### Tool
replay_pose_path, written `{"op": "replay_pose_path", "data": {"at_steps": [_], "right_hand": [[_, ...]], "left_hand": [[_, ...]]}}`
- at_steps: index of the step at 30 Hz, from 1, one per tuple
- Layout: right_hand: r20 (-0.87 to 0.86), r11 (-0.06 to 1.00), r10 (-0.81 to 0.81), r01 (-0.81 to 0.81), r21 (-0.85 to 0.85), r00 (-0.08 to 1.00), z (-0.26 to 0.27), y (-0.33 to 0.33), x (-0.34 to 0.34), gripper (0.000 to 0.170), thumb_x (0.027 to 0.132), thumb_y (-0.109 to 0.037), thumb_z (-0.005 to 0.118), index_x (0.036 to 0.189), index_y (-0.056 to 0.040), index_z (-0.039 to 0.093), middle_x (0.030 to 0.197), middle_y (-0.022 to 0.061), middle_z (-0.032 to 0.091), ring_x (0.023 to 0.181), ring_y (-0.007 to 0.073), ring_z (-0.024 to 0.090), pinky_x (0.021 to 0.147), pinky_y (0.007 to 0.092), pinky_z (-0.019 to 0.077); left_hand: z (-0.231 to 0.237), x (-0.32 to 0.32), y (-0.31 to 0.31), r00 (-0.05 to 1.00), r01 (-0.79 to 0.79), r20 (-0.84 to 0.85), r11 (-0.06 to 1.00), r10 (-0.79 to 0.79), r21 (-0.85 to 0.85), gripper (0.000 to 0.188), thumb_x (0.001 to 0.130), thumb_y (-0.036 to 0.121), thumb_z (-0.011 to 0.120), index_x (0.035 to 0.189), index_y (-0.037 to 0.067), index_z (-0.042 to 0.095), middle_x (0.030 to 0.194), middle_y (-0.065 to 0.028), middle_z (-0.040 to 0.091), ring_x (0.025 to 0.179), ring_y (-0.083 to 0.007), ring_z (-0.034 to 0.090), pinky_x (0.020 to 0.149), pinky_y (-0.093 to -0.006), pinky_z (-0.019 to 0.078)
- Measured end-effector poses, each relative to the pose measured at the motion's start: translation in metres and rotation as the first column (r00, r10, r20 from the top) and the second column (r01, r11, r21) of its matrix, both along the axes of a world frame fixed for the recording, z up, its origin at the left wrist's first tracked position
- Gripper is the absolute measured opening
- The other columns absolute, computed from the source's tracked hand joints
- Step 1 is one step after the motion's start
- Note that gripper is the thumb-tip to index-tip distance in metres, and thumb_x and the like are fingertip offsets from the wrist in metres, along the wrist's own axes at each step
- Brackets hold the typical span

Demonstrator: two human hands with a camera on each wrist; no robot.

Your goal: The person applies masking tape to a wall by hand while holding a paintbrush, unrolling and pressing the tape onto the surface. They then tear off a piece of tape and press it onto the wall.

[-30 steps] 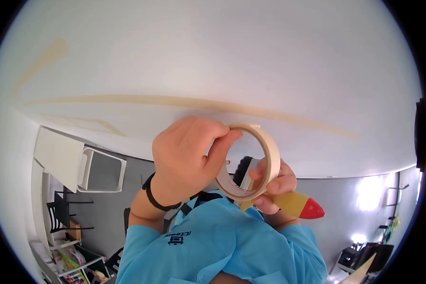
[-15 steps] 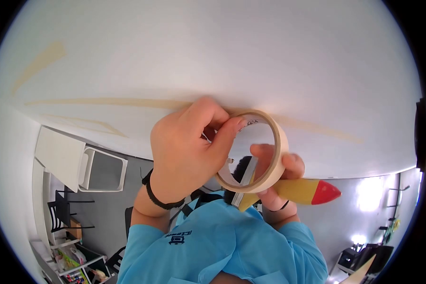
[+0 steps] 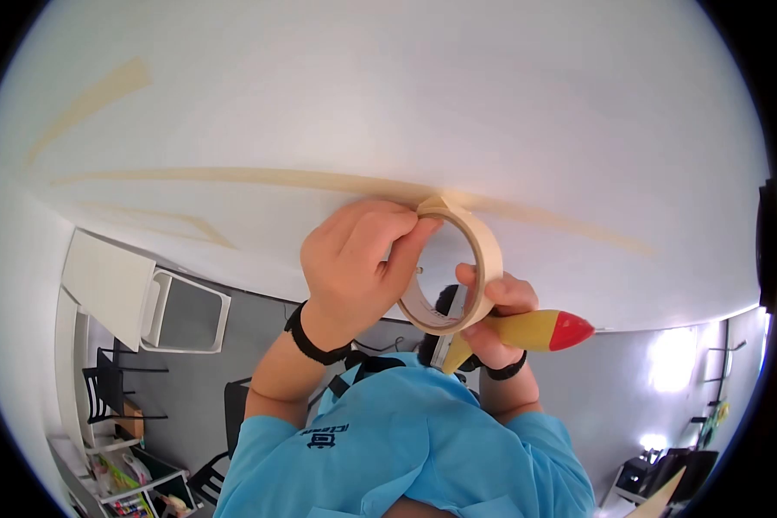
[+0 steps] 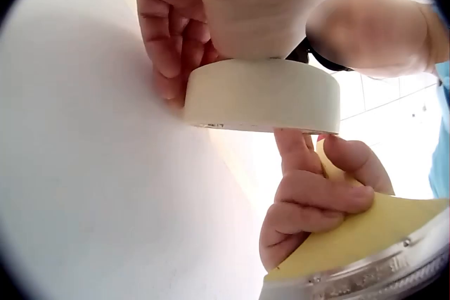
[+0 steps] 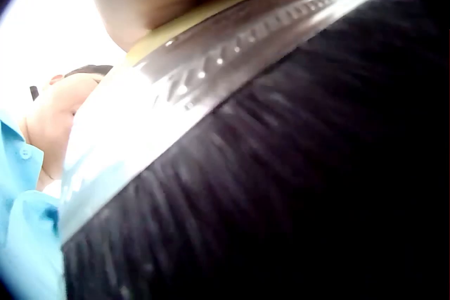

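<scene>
My left hand (image 3: 354,268) pinches the left rim of a roll of masking tape (image 3: 490,259), thumb inside the ring. The roll's upper edge overlaps a long tape strip (image 3: 259,175) on the white wall in the head view. A short folded piece of tape shows at the top of the roll. My right hand (image 3: 496,341) grips a paintbrush (image 3: 531,331) by its yellow, red-tipped handle, with fingers right at the roll's right side. In the right wrist view, the brush's black bristles (image 5: 246,194) and metal ferrule (image 5: 126,159) fill much of the picture.
The white wall (image 3: 492,104) spans the upper part of the head view, with more tape marks (image 3: 95,99) at left. Behind me are a white table (image 3: 108,281), a white-framed grey panel (image 3: 190,312), black chairs (image 3: 104,393) and a shelf (image 3: 138,483).
The tape roll and left hand have moved up in the head view, toward the wall strip. The right hand and brush have risen too, after swinging out to the right half a second ago.
</scene>
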State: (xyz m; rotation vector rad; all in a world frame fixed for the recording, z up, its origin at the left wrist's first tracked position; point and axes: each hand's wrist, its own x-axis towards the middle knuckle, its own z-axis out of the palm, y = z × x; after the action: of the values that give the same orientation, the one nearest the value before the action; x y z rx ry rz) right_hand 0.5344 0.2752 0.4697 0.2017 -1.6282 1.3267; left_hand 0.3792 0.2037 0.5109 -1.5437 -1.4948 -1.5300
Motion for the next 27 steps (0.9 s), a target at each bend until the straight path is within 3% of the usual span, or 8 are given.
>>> {"op": "replay_pose_path", "data": {"at_steps": [3, 7, 12, 14, 17, 21, 23, 27], "right_hand": [[0.095, 0.999, 0.046, -0.047, 0.009, 0.994, -0.013, 0.003, 0.006, 0.036, 0.07, 0.013, 0.054, 0.099, -0.0083, 0.06, 0.102, 0.0207, 0.068, 0.069, 0.0287, 0.068, 0.061, 0.0302, 0.0534], [-0.039, 0.985, 0.011, -0.004, 0.17, 0.999, 0.0, -0.012, -0.009, 0.025, 0.067, 0.009, 0.061, 0.083, -0.0095, 0.065, 0.099, 0.0134, 0.069, 0.066, 0.023, 0.068, 0.056, 0.0276, 0.0532], [0.12, 0.957, 0.085, -0.115, 0.267, 0.989, -0.003, -0.011, -0.003, 0.025, 0.075, -0.003, 0.07, 0.092, -0.0154, 0.057, 0.099, 0.0136, 0.068, 0.077, 0.0255, 0.067, 0.067, 0.0357, 0.0539], [-0.038, 0.973, 0.05, -0.04, 0.225, 0.998, -0.007, -0.015, -0.007, 0.023, 0.071, 0.005, 0.067, 0.086, -0.0111, 0.063, 0.092, 0.0096, 0.07, 0.068, 0.0236, 0.069, 0.055, 0.0285, 0.054], [-0.006, 0.978, 0.137, -0.134, 0.16, 0.991, 0.002, -0.009, 0.004, 0.018, 0.075, 0.002, 0.067, 0.085, -0.0115, 0.061, 0.086, 0.0085, 0.071, 0.066, 0.0244, 0.069, 0.055, 0.0307, 0.0543], [-0.087, 0.974, 0.227, -0.224, 0.034, 0.97, -0.003, -0.008, 0.008, 0.013, 0.08, -0.001, 0.062, 0.087, -0.0116, 0.059, 0.079, 0.0101, 0.07, 0.065, 0.0241, 0.069, 0.055, 0.0323, 0.0545], [-0.095, 0.963, 0.268, -0.268, 0.006, 0.959, -0.005, -0.005, 0.01, 0.013, 0.08, -0.002, 0.062, 0.088, -0.011, 0.059, 0.079, 0.0124, 0.07, 0.065, 0.025, 0.069, 0.055, 0.0326, 0.0546], [-0.156, 0.893, 0.412, -0.432, -0.129, 0.898, -0.01, -0.002, 0.013, 0.013, 0.08, -0.006, 0.064, 0.091, -0.0088, 0.058, 0.078, 0.0183, 0.069, 0.068, 0.0285, 0.069, 0.059, 0.0339, 0.0552]], "left_hand": [[-0.006, -0.002, 0.002, 0.999, 0.026, -0.049, 0.998, -0.023, 0.063, 0.021, 0.07, -0.001, 0.076, 0.078, 0.004, 0.057, 0.072, -0.0087, 0.064, 0.06, -0.0241, 0.061, 0.051, -0.0301, 0.048], [-0.018, -0.001, 0.0, 0.989, 0.123, 0.073, 0.99, -0.128, 0.061, 0.026, 0.069, -0.001, 0.076, 0.088, 0.003, 0.059, 0.078, -0.0095, 0.066, 0.066, -0.0249, 0.064, 0.056, -0.0305, 0.0512], [-0.025, -0.002, -0.004, 0.961, 0.166, 0.214, 0.984, -0.176, 0.066, 0.034, 0.066, -0.001, 0.076, 0.096, 0.003, 0.061, 0.08, -0.0091, 0.067, 0.069, -0.0234, 0.065, 0.06, -0.0311, 0.0526], [-0.017, -0.004, -0.008, 0.991, 0.131, -0.03, 0.991, -0.132, -0.014, 0.039, 0.063, 0.0, 0.076, 0.1, 0.002, 0.062, 0.085, -0.0102, 0.068, 0.077, -0.0252, 0.066, 0.065, -0.0316, 0.053], [-0.01, 0.002, -0.017, 0.994, 0.03, -0.107, 0.997, -0.037, -0.067, 0.051, 0.069, -0.002, 0.069, 0.116, 0.002, 0.052, 0.097, -0.0154, 0.066, 0.082, -0.0311, 0.063, 0.078, -0.041, 0.0508], [-0.004, 0.001, -0.017, 0.981, 0.182, -0.067, 0.983, -0.184, -0.029, 0.051, 0.067, -0.003, 0.069, 0.115, 0.002, 0.052, 0.099, -0.0147, 0.066, 0.085, -0.0323, 0.063, 0.078, -0.0409, 0.0507], [-0.005, 0.002, -0.015, 0.947, 0.3, -0.124, 0.954, -0.296, 0.016, 0.038, 0.064, -0.006, 0.071, 0.101, 0.001, 0.063, 0.094, -0.0119, 0.067, 0.086, -0.0273, 0.063, 0.071, -0.0348, 0.0534], [-0.012, 0.006, -0.02, 0.937, 0.328, -0.096, 0.941, -0.336, -0.083, 0.035, 0.065, -0.008, 0.07, 0.098, 0.001, 0.064, 0.095, -0.012, 0.067, 0.083, -0.0266, 0.064, 0.07, -0.0347, 0.0533]]}}
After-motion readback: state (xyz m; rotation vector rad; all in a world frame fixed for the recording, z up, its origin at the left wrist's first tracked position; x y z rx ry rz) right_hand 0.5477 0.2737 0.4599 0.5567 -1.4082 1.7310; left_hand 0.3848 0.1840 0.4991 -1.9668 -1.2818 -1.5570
